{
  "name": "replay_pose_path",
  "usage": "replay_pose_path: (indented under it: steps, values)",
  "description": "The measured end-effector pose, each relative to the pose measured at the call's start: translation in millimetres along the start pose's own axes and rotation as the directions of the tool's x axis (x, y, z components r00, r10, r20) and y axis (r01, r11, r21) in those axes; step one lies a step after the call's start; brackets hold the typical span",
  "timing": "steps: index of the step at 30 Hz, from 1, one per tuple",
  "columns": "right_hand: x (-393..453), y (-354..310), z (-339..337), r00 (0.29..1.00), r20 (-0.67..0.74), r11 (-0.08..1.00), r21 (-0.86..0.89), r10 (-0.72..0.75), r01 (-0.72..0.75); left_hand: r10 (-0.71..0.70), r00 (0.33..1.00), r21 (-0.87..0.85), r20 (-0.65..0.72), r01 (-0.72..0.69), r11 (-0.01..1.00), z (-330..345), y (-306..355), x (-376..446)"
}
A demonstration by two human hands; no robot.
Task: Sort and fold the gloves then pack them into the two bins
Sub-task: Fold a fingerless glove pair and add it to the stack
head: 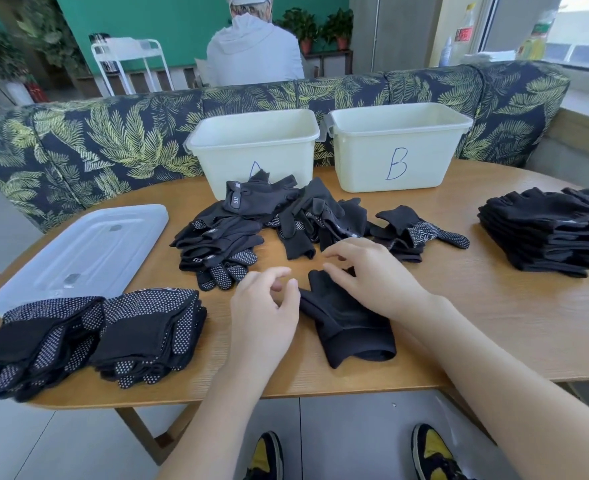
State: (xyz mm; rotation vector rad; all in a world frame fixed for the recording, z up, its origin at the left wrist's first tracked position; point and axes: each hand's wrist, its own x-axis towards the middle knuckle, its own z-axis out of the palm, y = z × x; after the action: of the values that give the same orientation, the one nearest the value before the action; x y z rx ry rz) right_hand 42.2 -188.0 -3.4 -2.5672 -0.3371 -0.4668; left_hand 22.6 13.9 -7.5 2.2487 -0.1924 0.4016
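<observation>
Bright daylight from window (577,26) at upper right; soft shadows beneath hands on wooden table (494,306); slight motion blur on fingers; wide-angle curvature toward edges; background mildly soft

I'm seeing one wide-angle head view, looking forward and down from close above the table (476,306) near edge. Both bins (400,147) are sitting toward twelve o'clock, shoes (431,452) at six. Edges are bowing; no second view is sharing the scene.
</observation>
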Motion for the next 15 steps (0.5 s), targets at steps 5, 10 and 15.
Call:
replay_pose_path:
  steps: [5, 10, 15]
  values:
    - [36, -8, 9, 1.000, 0.020, 0.999, -0.034, -0.007, 0.007, -0.059, 0.998, -0.007, -0.036, 0.059, 0.998, -7, -5, -2]
    - [71, -32, 19, 0.994, 0.070, 0.997, -0.016, -0.080, 0.081, -0.124, 0.986, -0.099, -0.111, 0.113, 0.989, -12, -7, -1]
    - [105, -49, 29, 0.991, 0.095, 0.995, -0.010, -0.094, 0.096, -0.233, 0.960, -0.288, -0.158, 0.181, 0.940, -15, -9, -4]
